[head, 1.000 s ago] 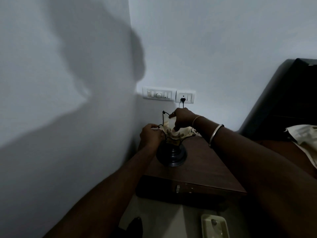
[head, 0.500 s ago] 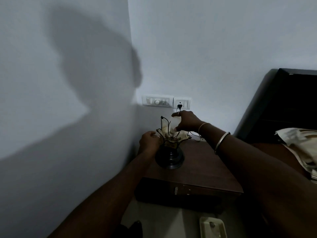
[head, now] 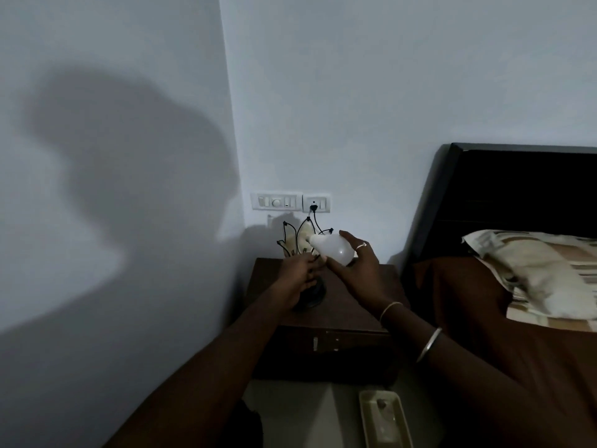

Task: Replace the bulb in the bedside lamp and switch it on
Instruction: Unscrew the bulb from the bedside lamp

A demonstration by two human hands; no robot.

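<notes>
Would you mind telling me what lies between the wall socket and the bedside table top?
In the head view, the lamp's petal shade and its black cord fill that stretch below the socket.

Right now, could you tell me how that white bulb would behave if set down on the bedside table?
The bulb looks round and smooth, so it would probably roll. The right hand cradles it loosely, suggesting it is light. It is possibly fragile.

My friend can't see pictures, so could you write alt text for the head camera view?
In a dim bedroom corner, a right hand holds a white bulb beside a petal-shaped lamp, which the left hand steadies on a wooden bedside table. Wall switches are behind; a bed with a pillow is right.
</notes>
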